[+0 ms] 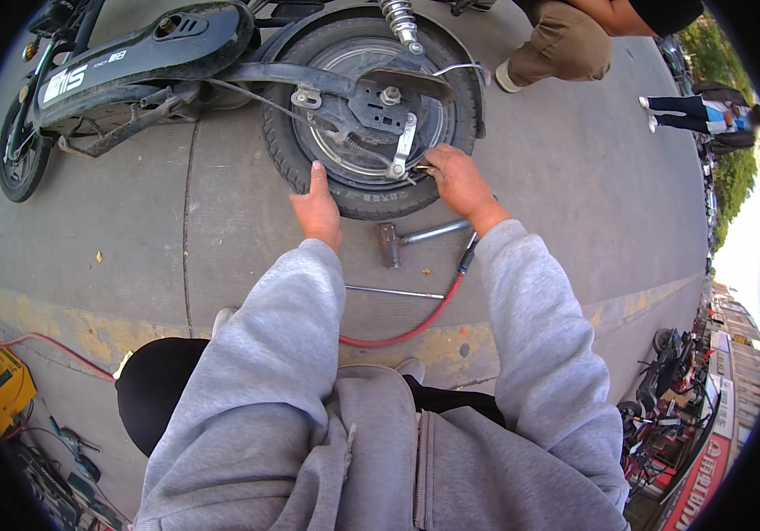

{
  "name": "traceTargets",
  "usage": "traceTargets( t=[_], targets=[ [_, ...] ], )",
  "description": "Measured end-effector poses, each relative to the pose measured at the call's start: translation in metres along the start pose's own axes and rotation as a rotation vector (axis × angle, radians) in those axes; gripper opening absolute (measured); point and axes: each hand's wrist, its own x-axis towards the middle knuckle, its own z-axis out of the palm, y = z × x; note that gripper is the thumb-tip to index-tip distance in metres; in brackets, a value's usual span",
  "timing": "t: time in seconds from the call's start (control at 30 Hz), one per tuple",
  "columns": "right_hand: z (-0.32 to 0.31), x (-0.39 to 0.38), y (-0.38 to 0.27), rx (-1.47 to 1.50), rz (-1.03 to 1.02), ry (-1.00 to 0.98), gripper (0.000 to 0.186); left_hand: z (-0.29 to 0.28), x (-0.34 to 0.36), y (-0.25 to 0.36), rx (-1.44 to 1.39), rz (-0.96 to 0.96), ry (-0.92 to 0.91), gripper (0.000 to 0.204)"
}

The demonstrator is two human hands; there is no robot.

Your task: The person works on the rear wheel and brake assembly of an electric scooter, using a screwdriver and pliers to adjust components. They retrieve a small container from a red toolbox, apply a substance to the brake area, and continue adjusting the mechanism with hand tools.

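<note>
The rear wheel (371,199) of a black electric scooter (150,66) stands in front of me. My left hand (318,211) is at the tyre's lower left, its thumb laid against the sidewall and its other fingers hidden. On the right, my right hand (461,181) pinches a thin brass-coloured metal piece (423,166) by the rim, just beside the silver brake arm (405,146). A red hose (433,316) with a dark and silver fitting runs up beneath my right wrist; its end is hidden. Below the wheel lies a hammer (389,244) with a metal handle.
A thin metal rod (395,291) lies on the pavement near my feet. At the lower left are a yellow machine (5,385) and a green power tool (76,451). A crouching person (561,44) is close by at the upper right. Parked scooters (672,380) stand farther right.
</note>
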Motion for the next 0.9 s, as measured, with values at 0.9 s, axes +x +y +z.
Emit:
traceTargets(
  t=[0.9],
  targets=[
    [0.032,-0.004,-0.035,-0.008,0.564,0.171,0.024,0.004,-0.005,0.008,0.001,0.003,0.018,0.049]
  ],
)
